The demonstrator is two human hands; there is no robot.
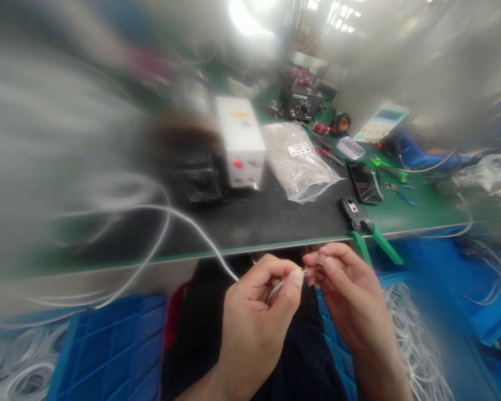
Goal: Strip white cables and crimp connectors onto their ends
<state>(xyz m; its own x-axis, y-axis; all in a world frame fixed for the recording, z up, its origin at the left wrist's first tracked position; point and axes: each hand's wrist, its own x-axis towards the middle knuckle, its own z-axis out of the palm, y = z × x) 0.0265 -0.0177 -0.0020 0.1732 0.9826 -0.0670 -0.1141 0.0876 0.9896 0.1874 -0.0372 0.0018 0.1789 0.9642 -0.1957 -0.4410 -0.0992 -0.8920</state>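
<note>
My left hand [261,317] is closed around a white cable [209,239] near its end. Thin coloured wires [304,271] stick out past the thumb and fingertip. Facing them, my right hand [348,295] pinches a small clear connector [320,261] between thumb and forefinger; the fingers hide most of it. Both hands are close together in front of the bench edge, above the lap. From the left hand the cable arcs up onto the bench and loops away to the left. A crimping tool [359,218] with green handles lies at the bench edge, just beyond my right hand.
On the bench [317,228] are a white box [242,142] with a red button, a labelled clear bag [296,159], a phone [365,182] and a black device with a dial [303,103]. Blue crates [108,345] and coiled white cables [417,340] flank the lap.
</note>
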